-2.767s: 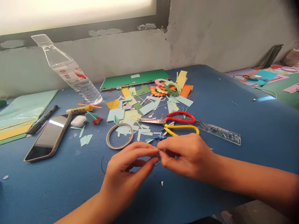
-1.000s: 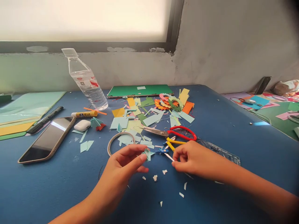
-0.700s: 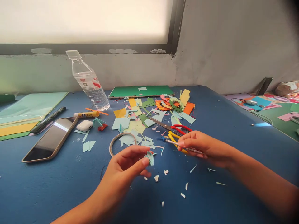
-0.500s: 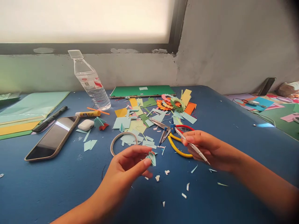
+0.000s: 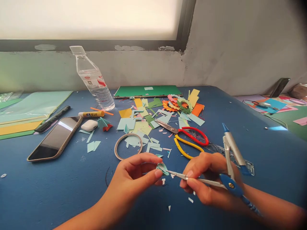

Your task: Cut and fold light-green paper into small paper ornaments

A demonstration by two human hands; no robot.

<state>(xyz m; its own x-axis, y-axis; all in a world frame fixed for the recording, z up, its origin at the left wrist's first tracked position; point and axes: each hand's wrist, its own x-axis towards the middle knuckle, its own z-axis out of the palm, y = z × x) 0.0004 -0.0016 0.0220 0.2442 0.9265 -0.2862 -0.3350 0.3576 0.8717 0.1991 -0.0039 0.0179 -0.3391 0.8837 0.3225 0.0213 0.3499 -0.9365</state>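
Folded paper (image 5: pixel 163 168): small, pale blue, centre of my clock, with twelve toward the wall (image 5: pixel 144 68).
Left hand (image 5: pixel 134 179): at eight o'clock; I have thumb and forefinger pinched on that paper, the other fingers loosely curled.
Right hand (image 5: pixel 212 171): at three o'clock; I have thumb and fingers closed on one leg of the drawing compass (image 5: pixel 231 185).
Compass pose: legs spread, blue hinge toward four o'clock, the held leg's tip meeting the paper; how far in it reaches, I can't tell.
Scissors (image 5: pixel 175 130): at one o'clock on the blue bench (image 5: pixel 72 188), one handle red, one yellow.
Tape roll (image 5: pixel 116 147): at ten o'clock, lying flat near the left hand.
Paper scraps (image 5: pixel 126 124): strewn around eleven o'clock, with cut paper rings (image 5: pixel 166 105) beyond them at twelve.
Farther out: toward ten o'clock I see a phone (image 5: pixel 55 140), glue stick (image 5: pixel 92 114) and water bottle (image 5: pixel 94 84).
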